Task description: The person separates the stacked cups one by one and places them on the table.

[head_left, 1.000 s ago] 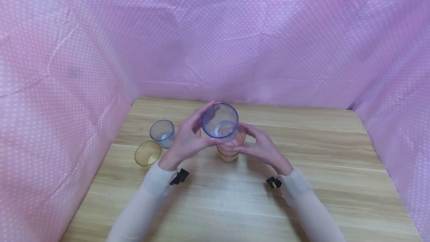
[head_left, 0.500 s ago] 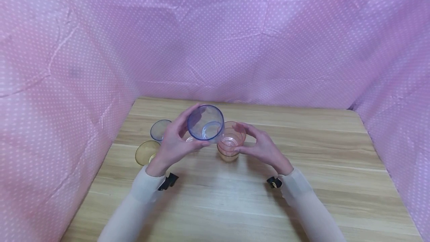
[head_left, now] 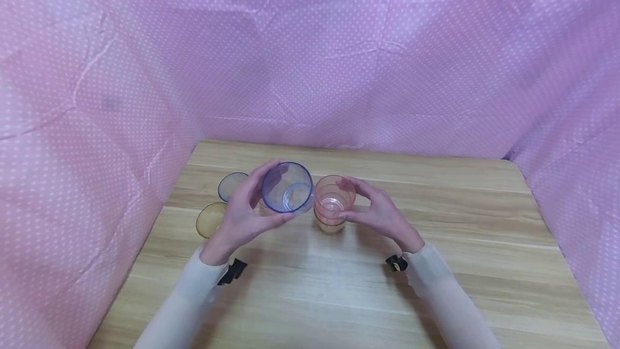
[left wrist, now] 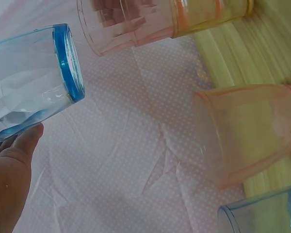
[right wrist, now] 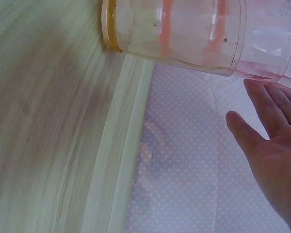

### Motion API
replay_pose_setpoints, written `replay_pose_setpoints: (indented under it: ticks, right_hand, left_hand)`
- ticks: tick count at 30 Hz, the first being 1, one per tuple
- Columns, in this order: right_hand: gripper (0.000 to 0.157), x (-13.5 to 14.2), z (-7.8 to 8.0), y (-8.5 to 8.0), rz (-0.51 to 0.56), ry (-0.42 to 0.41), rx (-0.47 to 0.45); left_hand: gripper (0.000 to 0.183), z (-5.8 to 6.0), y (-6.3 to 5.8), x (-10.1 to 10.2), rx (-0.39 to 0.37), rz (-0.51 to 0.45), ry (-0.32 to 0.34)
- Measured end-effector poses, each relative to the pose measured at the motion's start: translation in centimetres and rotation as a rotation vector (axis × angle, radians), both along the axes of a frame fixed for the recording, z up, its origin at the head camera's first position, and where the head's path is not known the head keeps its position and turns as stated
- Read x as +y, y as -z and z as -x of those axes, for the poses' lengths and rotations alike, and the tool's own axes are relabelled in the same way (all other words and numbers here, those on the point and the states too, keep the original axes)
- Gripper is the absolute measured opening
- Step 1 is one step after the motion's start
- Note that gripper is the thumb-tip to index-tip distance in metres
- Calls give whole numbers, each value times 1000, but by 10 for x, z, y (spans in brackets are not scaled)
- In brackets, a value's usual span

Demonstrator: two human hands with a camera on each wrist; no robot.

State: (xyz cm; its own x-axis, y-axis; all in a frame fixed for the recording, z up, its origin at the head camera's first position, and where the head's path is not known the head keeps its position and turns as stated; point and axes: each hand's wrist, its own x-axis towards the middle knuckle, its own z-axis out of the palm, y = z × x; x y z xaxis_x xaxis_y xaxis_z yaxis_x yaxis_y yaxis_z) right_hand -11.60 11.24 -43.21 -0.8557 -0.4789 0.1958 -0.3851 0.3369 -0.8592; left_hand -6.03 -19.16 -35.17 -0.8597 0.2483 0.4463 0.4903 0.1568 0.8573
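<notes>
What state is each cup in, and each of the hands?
Held blue cup: lifted, mouth up
Pink-and-yellow stack: nested, upright
Lone pink cup: upright
Other blue cup: upright, partly hidden
Yellow cup: upright, partly hidden
Left hand: grips the lifted cup
Right hand: grips the stack

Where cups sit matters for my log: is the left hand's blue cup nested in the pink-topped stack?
No, in the head view the left hand holds the blue cup beside the pink-topped stack.
</notes>
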Motion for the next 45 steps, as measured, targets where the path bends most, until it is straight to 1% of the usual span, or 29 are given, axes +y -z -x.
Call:
replay_pose_setpoints:
  ticks: [7, 11, 17, 23, 27, 35, 45]
  right_hand:
    - [80, 1, 0, 0, -6, 1, -3]
    - [79, 1, 1, 1, -7, -3, -4]
    - [80, 2, 1, 1, -12, 2, -2]
    - [79, 3, 1, 1, -11, 1, 6]
    - [80, 2, 1, 2, -6, -4, 4]
    - [79, 1, 0, 0, 5, -9, -8]
    - [79, 1, 1, 0, 1, -7, -2]
  left_hand:
    - [95, -5, 6, -7, -7, -9, 12]
    - [94, -8, 10, -11, -33, -2, -6]
    - [94, -12, 17, -17, -62, 34, -44]
    - [94, -16, 25, -24, -78, 50, -55]
    - [95, -19, 30, -26, -91, 79, -87]
    - [94, -27, 36, -29, -170, 136, -163]
    - [93, -36, 54, -37, -238, 199, -229]
